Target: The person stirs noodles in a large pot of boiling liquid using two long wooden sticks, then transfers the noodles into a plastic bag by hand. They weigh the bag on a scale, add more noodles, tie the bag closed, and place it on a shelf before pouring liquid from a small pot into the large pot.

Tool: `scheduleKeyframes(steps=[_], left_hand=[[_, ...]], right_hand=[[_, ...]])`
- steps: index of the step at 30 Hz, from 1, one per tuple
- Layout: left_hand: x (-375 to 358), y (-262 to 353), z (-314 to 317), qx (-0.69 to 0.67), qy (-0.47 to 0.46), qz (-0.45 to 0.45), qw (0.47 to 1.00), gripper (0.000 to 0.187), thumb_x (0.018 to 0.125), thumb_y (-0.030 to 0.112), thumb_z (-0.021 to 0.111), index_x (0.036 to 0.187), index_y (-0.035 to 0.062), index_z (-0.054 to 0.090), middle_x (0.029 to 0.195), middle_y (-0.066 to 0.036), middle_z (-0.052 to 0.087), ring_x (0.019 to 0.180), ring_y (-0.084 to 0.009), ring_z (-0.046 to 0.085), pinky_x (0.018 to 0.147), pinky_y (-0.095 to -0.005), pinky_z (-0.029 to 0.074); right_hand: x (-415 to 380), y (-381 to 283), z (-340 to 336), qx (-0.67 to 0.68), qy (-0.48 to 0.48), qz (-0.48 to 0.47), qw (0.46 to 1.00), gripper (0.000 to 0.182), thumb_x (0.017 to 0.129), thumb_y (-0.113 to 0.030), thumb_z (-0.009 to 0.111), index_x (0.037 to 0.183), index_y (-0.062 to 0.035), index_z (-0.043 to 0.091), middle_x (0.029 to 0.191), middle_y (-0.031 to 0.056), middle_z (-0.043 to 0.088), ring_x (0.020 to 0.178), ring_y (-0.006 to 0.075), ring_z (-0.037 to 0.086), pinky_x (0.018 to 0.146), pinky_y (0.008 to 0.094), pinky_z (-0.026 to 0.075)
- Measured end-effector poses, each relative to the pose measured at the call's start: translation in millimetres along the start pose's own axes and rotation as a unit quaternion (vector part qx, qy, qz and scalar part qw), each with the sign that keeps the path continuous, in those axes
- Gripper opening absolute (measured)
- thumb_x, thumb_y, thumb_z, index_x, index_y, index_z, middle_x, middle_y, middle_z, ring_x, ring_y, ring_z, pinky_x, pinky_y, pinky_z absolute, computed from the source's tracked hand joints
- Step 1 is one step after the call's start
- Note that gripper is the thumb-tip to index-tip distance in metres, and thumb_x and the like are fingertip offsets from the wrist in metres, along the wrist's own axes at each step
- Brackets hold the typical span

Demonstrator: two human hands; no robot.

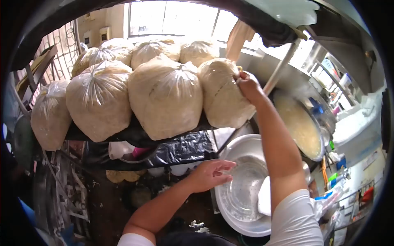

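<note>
My right hand [248, 87] reaches up to the rightmost front plastic bag [225, 98], its fingers closed at the upper right side of the bag near the tie. That bag is filled with something pale and stands on a dark-covered shelf. My left hand [211, 175] hangs lower, fingers stretched and apart, holding nothing. Beside it is a large translucent plastic tub [242, 184] with a white item [264, 197] partly hidden behind my right arm. A big front bag [166, 98] stands directly left of the one I touch.
Several more filled bags [98, 100] line the shelf in two rows. At the right, a wide metal pot [297, 127] holds pale liquid. A slanted pole [281, 67] rises near my right hand. Black plastic sheeting [184, 145] covers a lower shelf with a pink item [139, 152].
</note>
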State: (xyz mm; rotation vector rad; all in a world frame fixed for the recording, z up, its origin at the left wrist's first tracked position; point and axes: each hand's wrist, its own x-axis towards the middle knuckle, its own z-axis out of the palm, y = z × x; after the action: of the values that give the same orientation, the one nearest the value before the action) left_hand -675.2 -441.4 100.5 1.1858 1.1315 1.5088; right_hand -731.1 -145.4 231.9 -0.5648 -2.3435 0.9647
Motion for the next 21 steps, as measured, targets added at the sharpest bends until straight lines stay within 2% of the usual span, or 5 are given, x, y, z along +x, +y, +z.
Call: scheduleKeyframes(steps=[2,6,10,13,21], left_hand=[[-21.3,29.3,-13.6,0.136,0.113,0.065,0.982,0.04,0.082,0.01,0.073,0.119,0.0016,0.06,0.115,-0.013,0.064,0.111,-0.0224,0.058,0.095,-0.0358,0.046],[-2.5,106.4,-46.5,0.512,0.238,0.339,0.752,0.039,0.077,0.015,0.073,0.114,0.0062,0.062,0.118,-0.012,0.062,0.113,-0.0288,0.057,0.099,-0.0412,0.043],[69.1,124.4,-100.8,0.801,0.196,0.18,0.536,0.07,0.079,0.038,0.068,0.135,0.0059,0.043,0.14,-0.014,0.042,0.135,-0.0287,0.035,0.113,-0.0474,0.023],[87.1,163.4,-105.5,0.794,0.136,-0.103,0.584,0.085,0.07,0.038,0.073,0.14,0.0045,0.039,0.144,-0.015,0.039,0.138,-0.0285,0.031,0.115,-0.0441,0.021],[41.0,152.2,-139.4,0.775,0.164,-0.019,0.61,0.08,0.07,0.031,0.072,0.14,0.0098,0.041,0.141,-0.016,0.045,0.134,-0.0313,0.037,0.114,-0.0445,0.025]], right_hand=[[-11.2,-24.1,6.4,-0.043,0.008,-0.001,0.999,0.021,0.09,-0.022,0.057,0.097,-0.0034,0.064,0.078,0.0043,0.065,0.07,0.0136,0.056,0.068,0.032,0.047],[-18.4,-34.5,3.9,-0.108,0.024,-0.017,0.994,0.022,0.089,-0.022,0.058,0.099,-0.0027,0.063,0.081,0.0106,0.065,0.071,0.0216,0.06,0.072,0.0341,0.048],[-27.1,-36.2,12.5,-0.113,0.161,-0.085,0.977,0.02,0.086,-0.02,0.061,0.097,-0.0047,0.067,0.088,0.015,0.069,0.08,0.0278,0.066,0.076,0.0352,0.049],[-15.1,-25.0,19.0,-0.092,0.174,-0.088,0.977,0.022,0.083,-0.019,0.063,0.098,-0.0049,0.069,0.089,0.015,0.069,0.082,0.0272,0.067,0.076,0.0335,0.05],[-26.4,-12.8,30.8,-0.034,0.284,-0.109,0.952,0.02,0.083,-0.018,0.057,0.096,-0.0113,0.071,0.09,0.0155,0.07,0.084,0.0302,0.068,0.079,0.0401,0.051]])
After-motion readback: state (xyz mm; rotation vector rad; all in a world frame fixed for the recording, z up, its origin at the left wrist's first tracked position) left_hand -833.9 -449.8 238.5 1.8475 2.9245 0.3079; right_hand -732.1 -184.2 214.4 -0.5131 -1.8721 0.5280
